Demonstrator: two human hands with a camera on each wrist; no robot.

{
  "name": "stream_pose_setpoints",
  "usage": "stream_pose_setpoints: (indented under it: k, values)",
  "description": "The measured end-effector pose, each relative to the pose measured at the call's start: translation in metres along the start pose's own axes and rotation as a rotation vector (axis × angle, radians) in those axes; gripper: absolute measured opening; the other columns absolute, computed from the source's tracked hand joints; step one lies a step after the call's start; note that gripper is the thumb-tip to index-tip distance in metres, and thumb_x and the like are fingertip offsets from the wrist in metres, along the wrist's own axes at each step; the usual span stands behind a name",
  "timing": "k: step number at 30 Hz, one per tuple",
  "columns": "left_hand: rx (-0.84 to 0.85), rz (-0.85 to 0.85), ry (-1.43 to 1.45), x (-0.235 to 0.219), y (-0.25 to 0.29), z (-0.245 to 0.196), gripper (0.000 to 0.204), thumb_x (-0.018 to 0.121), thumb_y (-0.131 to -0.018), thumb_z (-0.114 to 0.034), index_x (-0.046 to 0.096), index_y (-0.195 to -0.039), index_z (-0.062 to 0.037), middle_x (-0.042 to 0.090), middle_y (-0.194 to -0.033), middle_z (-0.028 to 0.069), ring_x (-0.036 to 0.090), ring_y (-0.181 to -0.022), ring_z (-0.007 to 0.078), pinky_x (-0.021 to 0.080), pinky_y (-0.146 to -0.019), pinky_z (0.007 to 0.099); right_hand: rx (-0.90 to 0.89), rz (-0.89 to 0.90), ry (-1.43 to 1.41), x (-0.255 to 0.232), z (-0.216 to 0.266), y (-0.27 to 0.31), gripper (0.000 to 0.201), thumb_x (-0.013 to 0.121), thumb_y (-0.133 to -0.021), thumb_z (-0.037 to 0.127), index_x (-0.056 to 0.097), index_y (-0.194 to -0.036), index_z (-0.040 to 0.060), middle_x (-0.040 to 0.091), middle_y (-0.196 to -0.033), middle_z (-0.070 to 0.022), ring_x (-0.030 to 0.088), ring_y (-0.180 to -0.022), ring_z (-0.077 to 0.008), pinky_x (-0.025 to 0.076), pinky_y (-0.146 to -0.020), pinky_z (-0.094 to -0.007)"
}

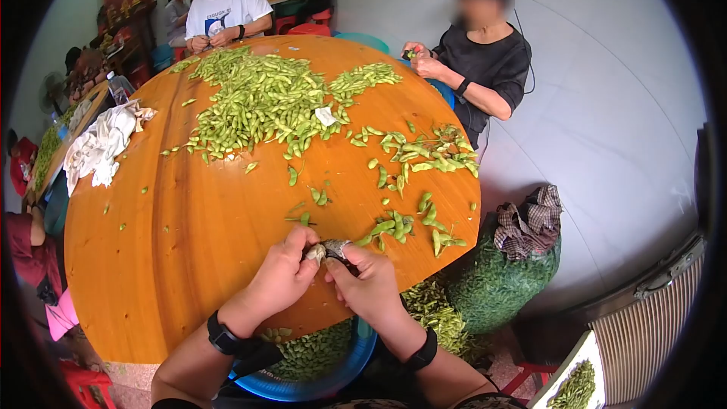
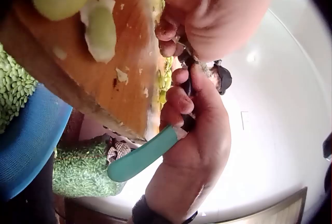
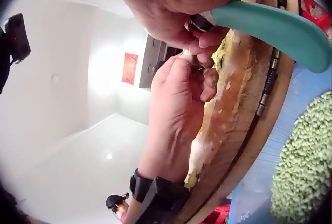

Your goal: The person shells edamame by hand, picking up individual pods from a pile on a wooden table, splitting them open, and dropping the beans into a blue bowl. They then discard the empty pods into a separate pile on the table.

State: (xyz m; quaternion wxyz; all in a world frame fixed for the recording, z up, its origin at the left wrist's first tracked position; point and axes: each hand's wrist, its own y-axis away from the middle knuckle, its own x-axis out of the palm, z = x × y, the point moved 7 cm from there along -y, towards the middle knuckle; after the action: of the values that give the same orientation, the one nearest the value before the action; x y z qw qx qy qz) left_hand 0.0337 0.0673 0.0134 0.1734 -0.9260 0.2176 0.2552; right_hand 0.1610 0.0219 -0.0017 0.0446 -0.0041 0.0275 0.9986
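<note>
My two hands meet over the near edge of the round wooden table (image 1: 189, 257). The left hand (image 1: 280, 276) pinches a small whitish, crumpled piece (image 1: 316, 252) between thumb and fingers. Right beside it is a grey, streaked bit (image 1: 334, 247) at the right fingertips. My right hand (image 1: 369, 280) grips a tool with a curved teal handle (image 2: 145, 154), which juts out of the palm. Dark wrapping (image 3: 199, 24) shows where the handle enters the hand; fingers hide the tool's working end. Several green bean pods (image 1: 394, 226) lie just beyond the hands.
A large heap of pods (image 1: 261, 98) covers the table's far middle. Below the near edge stands a blue basin (image 1: 284, 390) of shelled beans (image 1: 310, 352). A full green mesh sack (image 1: 507, 280) leans at the right. White cloth (image 1: 106, 140) lies at the left; two people sit across.
</note>
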Motion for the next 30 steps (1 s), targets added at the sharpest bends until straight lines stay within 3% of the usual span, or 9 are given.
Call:
stream_pose_setpoints:
  k: [2, 4, 11, 13, 16, 21, 23, 28, 30]
  values:
    - [0.057, 0.010, -0.047, 0.002, 0.001, -0.003, 0.025, 0.058, -0.085, -0.001, 0.045, -0.106, -0.0018, 0.061, -0.087, 0.0230, 0.063, -0.079, 0.0417, 0.050, -0.067, 0.0444, -0.084, -0.026, 0.046, -0.003, -0.001, 0.001, 0.011, 0.059, -0.090, 0.004, 0.065, -0.099, 0.0019, 0.061, -0.069, -0.0019, 0.054, -0.059, -0.0065, 0.045, -0.055, -0.0235]
    - [0.117, 0.022, -0.095, 0.003, 0.001, -0.007, 0.026, 0.058, -0.085, -0.002, 0.044, -0.107, -0.0022, 0.060, -0.085, 0.0229, 0.062, -0.078, 0.0423, 0.050, -0.066, 0.0447, -0.164, -0.038, 0.078, -0.007, -0.002, 0.001, 0.010, 0.059, -0.093, 0.007, 0.066, -0.099, 0.0047, 0.060, -0.069, 0.0023, 0.051, -0.049, -0.0030, 0.040, -0.042, -0.0193]
    - [0.093, 0.075, -0.257, 0.010, 0.002, -0.008, 0.025, 0.056, -0.084, -0.002, 0.043, -0.105, -0.0029, 0.060, -0.078, 0.0235, 0.061, -0.075, 0.0444, 0.049, -0.064, 0.0481, -0.112, -0.033, 0.078, -0.006, -0.011, 0.007, 0.012, 0.059, -0.092, 0.005, 0.067, -0.101, 0.0036, 0.061, -0.070, 0.0004, 0.054, -0.053, -0.0055, 0.044, -0.048, -0.0221]
    - [0.081, 0.043, -0.307, 0.011, 0.001, -0.005, 0.025, 0.056, -0.083, -0.002, 0.043, -0.105, -0.0030, 0.061, -0.078, 0.0242, 0.061, -0.075, 0.0446, 0.050, -0.064, 0.0486, -0.288, -0.082, 0.214, -0.003, -0.003, 0.009, 0.012, 0.060, -0.085, 0.002, 0.064, -0.097, 0.0010, 0.063, -0.077, -0.0187, 0.063, -0.068, -0.0323, 0.049, -0.062, -0.0336]
    - [0.048, -0.052, -0.337, 0.007, 0.001, -0.004, 0.021, 0.053, -0.081, 0.002, 0.048, -0.102, -0.0013, 0.060, -0.081, 0.0215, 0.062, -0.073, 0.0406, 0.049, -0.063, 0.0432, -0.375, -0.117, 0.351, 0.001, 0.007, 0.013, 0.013, 0.061, -0.084, 0.004, 0.063, -0.097, 0.0009, 0.063, -0.082, -0.0226, 0.063, -0.076, -0.0398, 0.050, -0.064, -0.0378]
    - [0.149, -0.205, -0.153, -0.012, 0.002, -0.014, 0.017, 0.051, -0.083, 0.006, 0.059, -0.097, -0.0001, 0.060, -0.085, 0.0224, 0.061, -0.074, 0.0401, 0.049, -0.063, 0.0418, -0.379, -0.177, 0.276, -0.030, 0.019, 0.012, 0.014, 0.060, -0.084, 0.002, 0.064, -0.097, 0.0002, 0.064, -0.083, -0.0215, 0.065, -0.077, -0.0367, 0.051, -0.066, -0.0360]
    - [0.068, -0.204, -0.271, -0.027, 0.005, -0.011, 0.016, 0.052, -0.083, 0.003, 0.060, -0.097, -0.0009, 0.062, -0.091, 0.0219, 0.062, -0.078, 0.0410, 0.051, -0.068, 0.0438, -0.287, -0.199, 0.338, -0.054, 0.017, 0.016, 0.013, 0.061, -0.084, 0.003, 0.064, -0.096, 0.0001, 0.064, -0.082, -0.0212, 0.065, -0.075, -0.0366, 0.051, -0.064, -0.0360]
    - [-0.031, -0.150, -0.464, -0.028, -0.017, -0.029, 0.018, 0.054, -0.086, -0.004, 0.061, -0.102, -0.0023, 0.063, -0.099, 0.0212, 0.062, -0.088, 0.0403, 0.051, -0.078, 0.0452, -0.314, -0.375, 0.767, -0.112, 0.024, 0.017, 0.007, 0.059, -0.083, 0.008, 0.059, -0.085, 0.0004, 0.061, -0.078, -0.0242, 0.061, -0.074, -0.0429, 0.049, -0.062, -0.0474]
    - [0.151, -0.091, -0.497, -0.005, -0.039, -0.044, 0.021, 0.053, -0.088, -0.005, 0.063, -0.106, -0.0036, 0.062, -0.095, 0.0193, 0.061, -0.089, 0.0386, 0.050, -0.079, 0.0434, -0.397, -0.413, 0.776, -0.118, 0.019, 0.015, 0.008, 0.059, -0.083, 0.008, 0.056, -0.082, 0.0005, 0.060, -0.076, -0.0238, 0.060, -0.072, -0.0435, 0.049, -0.061, -0.0487]
